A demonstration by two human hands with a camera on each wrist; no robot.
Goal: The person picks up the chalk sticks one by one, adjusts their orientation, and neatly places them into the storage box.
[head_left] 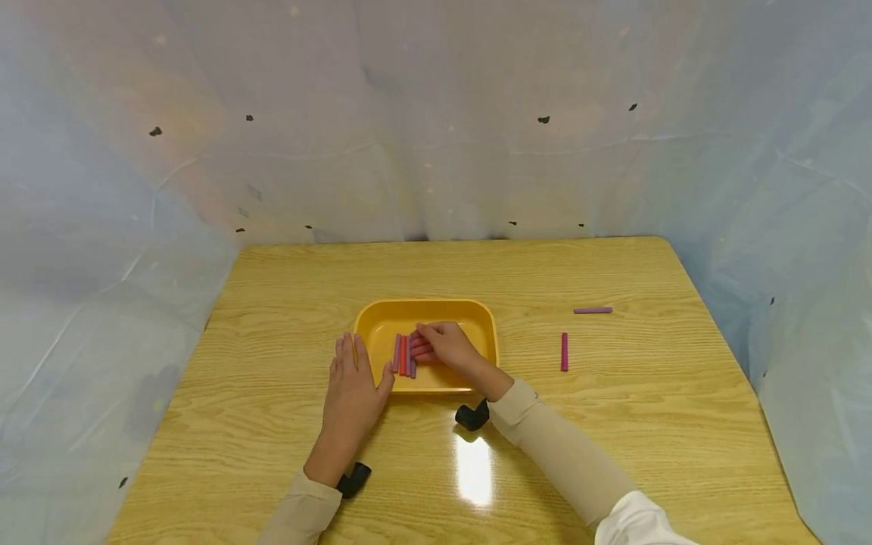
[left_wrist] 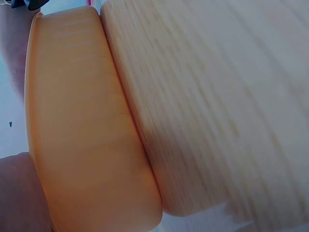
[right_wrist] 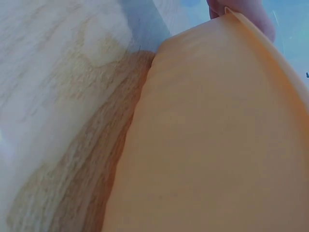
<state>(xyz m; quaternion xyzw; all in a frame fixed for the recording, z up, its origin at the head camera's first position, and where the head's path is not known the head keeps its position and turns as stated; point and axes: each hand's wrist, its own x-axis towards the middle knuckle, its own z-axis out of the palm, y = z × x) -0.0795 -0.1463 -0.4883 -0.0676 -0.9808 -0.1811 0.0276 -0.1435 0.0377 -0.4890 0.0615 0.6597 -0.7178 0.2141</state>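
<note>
A shallow yellow tray (head_left: 425, 302) sits on the table, and inside it several thin purple and red sticks (head_left: 403, 357) stand side by side in a row. My left hand (head_left: 353, 405) rests at the tray's left end, fingers straight, thumb at its near left corner by the row. Inside the tray, my right hand (head_left: 455, 352) has its fingers extended against the right side of the row; the fingers partly hide the sticks there. Both wrist views mostly show the tray's outer wall (left_wrist: 87, 111), with parts of hands at its rim.
To the right of the tray, a purple stick (head_left: 593, 310) and a magenta stick (head_left: 564, 352) lie apart on the wooden table (head_left: 640, 424). Pale sheeting (head_left: 436, 166) hangs behind and beside the table. A black wrist mount (head_left: 472, 416) sits below the right wrist.
</note>
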